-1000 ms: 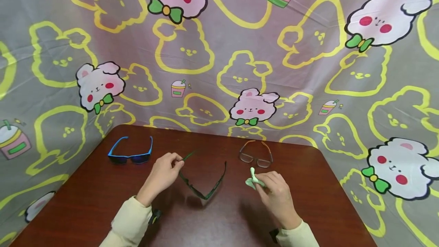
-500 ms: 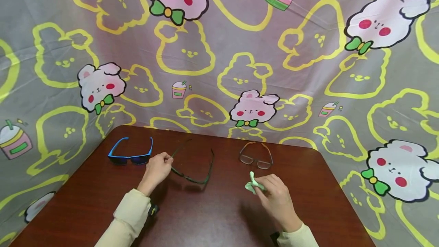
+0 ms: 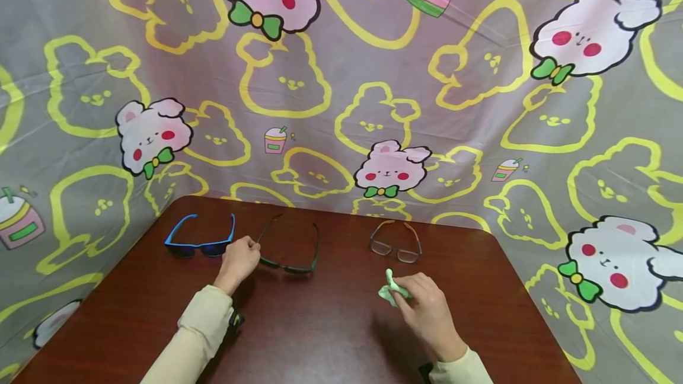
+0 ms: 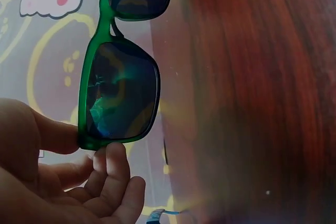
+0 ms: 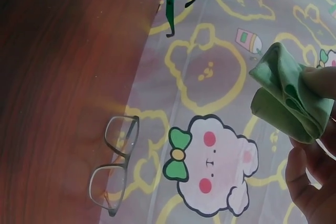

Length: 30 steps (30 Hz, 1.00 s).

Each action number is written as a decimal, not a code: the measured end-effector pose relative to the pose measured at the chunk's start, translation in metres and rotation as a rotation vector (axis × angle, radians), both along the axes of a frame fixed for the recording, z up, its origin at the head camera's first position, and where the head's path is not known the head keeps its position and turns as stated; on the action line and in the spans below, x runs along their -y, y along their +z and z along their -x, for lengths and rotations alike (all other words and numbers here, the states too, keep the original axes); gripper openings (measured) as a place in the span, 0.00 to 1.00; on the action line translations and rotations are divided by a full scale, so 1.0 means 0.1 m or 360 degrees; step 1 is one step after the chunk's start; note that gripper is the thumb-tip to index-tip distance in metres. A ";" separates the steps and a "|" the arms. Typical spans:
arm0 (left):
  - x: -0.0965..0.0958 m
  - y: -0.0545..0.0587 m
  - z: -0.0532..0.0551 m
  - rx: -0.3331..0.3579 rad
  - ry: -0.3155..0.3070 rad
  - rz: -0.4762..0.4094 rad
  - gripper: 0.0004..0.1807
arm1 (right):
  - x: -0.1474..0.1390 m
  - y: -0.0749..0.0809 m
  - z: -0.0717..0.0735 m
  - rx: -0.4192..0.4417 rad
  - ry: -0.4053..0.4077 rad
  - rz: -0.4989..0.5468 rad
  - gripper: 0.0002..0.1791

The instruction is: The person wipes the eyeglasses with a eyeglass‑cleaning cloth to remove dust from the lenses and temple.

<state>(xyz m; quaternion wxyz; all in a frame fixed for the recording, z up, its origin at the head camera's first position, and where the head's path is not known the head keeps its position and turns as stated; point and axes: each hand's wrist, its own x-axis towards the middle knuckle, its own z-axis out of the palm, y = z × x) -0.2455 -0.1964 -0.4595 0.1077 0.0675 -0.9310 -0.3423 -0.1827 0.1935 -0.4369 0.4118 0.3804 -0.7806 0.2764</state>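
Observation:
Green-framed sunglasses (image 4: 92, 77) with dark lenses are pinched at one front corner between the thumb and fingers of my left hand (image 3: 238, 261). In the head view these sunglasses (image 3: 296, 269) are at the left middle, lenses toward me and temples spread open toward the back. My right hand (image 3: 428, 307) pinches a folded light green cloth (image 5: 291, 93) over the right half of the table. Blue-framed sunglasses (image 3: 198, 249) lie just left of my left hand, partly behind it. Beyond my right hand lie clear-lensed eyeglasses (image 3: 395, 252) with orange-brown temples.
The dark red-brown wooden table (image 3: 320, 342) has rounded far corners. Behind it and at both sides hangs a grey curtain (image 3: 309, 129) printed with rabbits and yellow outlines.
My left hand has carried the green sunglasses left and toward the back, turning them so the lenses face me. My right hand with the cloth has hardly moved.

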 end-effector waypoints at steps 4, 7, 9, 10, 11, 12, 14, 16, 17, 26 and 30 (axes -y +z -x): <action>0.02 -0.04 0.03 -0.0018 0.0040 0.0017 0.13 | -0.01 -0.02 0.01 0.0013 0.0009 -0.0011 0.12; 0.03 -0.06 0.06 -0.0021 0.0075 0.0029 0.13 | -0.02 -0.03 0.01 0.0026 0.0029 -0.0025 0.06; 0.04 -0.06 0.08 -0.0021 0.0093 0.0031 0.13 | -0.03 -0.04 0.01 0.0038 0.0033 -0.0033 0.07; 0.05 -0.06 0.09 -0.0022 0.0099 0.0034 0.13 | -0.03 -0.04 0.01 0.0043 0.0033 -0.0038 0.07; 0.05 -0.06 0.09 -0.0022 0.0104 0.0041 0.13 | -0.03 -0.05 0.01 0.0049 0.0032 -0.0039 0.08; 0.06 -0.06 0.10 -0.0025 0.0109 0.0048 0.13 | -0.04 -0.05 0.00 0.0055 0.0032 -0.0040 0.08; 0.07 -0.07 0.12 -0.0030 0.0118 0.0072 0.13 | -0.04 -0.05 0.00 0.0068 0.0029 -0.0049 0.09; 0.09 -0.07 0.13 -0.0023 0.0128 0.0100 0.14 | -0.05 -0.05 0.00 0.0079 0.0030 -0.0059 0.10; 0.09 -0.07 0.14 -0.0016 0.0134 0.0115 0.15 | -0.05 -0.05 0.00 0.0084 0.0030 -0.0066 0.11; 0.11 -0.05 0.16 0.0108 0.0163 0.0129 0.14 | -0.09 -0.07 -0.01 0.0150 0.0020 -0.0131 0.14; 0.12 -0.05 0.17 0.0114 0.0160 0.0120 0.17 | -0.13 -0.09 -0.03 0.0205 0.0021 -0.0215 0.15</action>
